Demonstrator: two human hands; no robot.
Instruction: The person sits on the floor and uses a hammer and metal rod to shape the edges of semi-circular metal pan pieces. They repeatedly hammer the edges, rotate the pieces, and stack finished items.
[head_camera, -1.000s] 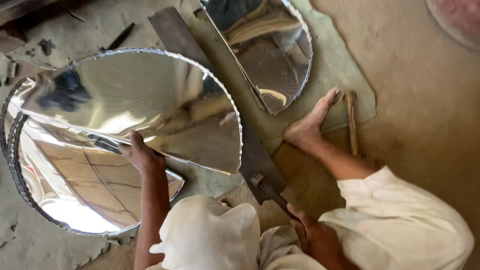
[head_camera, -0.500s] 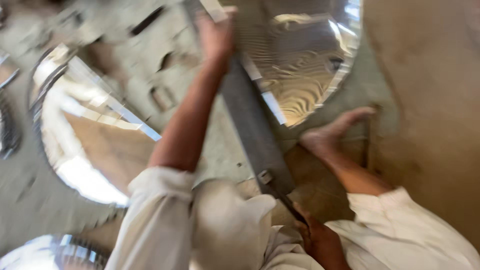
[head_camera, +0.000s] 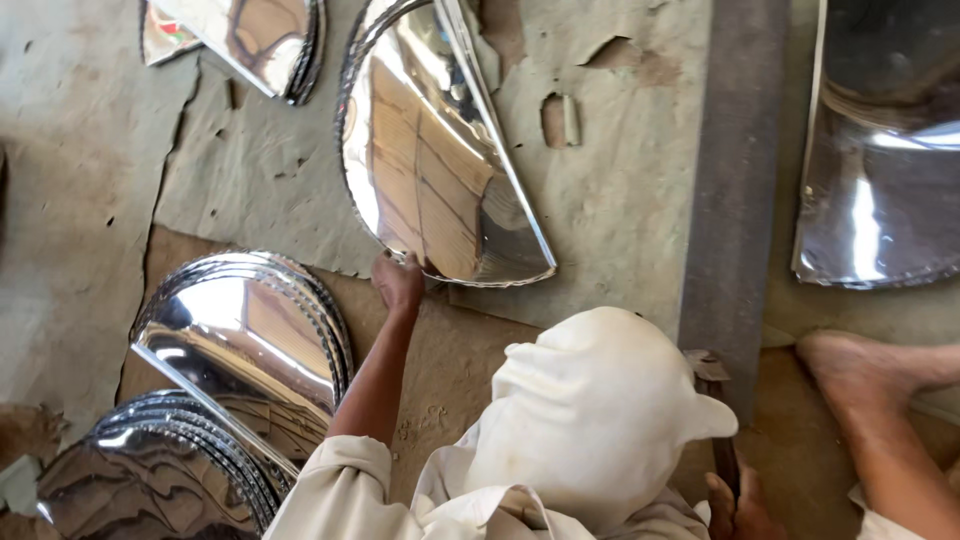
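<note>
Shiny metal half-disc (head_camera: 440, 160) lies on the floor (head_camera: 620, 200); the left hand (head_camera: 398, 282), arm stretched forward, grips its scalloped lower edge with curled fingers; the right hand (head_camera: 738, 505), low beside a white cap (head_camera: 590, 410), clasps a dark handle (head_camera: 722, 440).

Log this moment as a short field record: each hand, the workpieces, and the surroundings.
left hand: grips the wavy rim of a shiny half-round metal sheet lying on the ground
right hand: closed on a dark tool handle at the base of a long grey metal bar
stacks: shiny scalloped half-round sheets piled at lower left
foot: bare foot planted right of the bar
</note>
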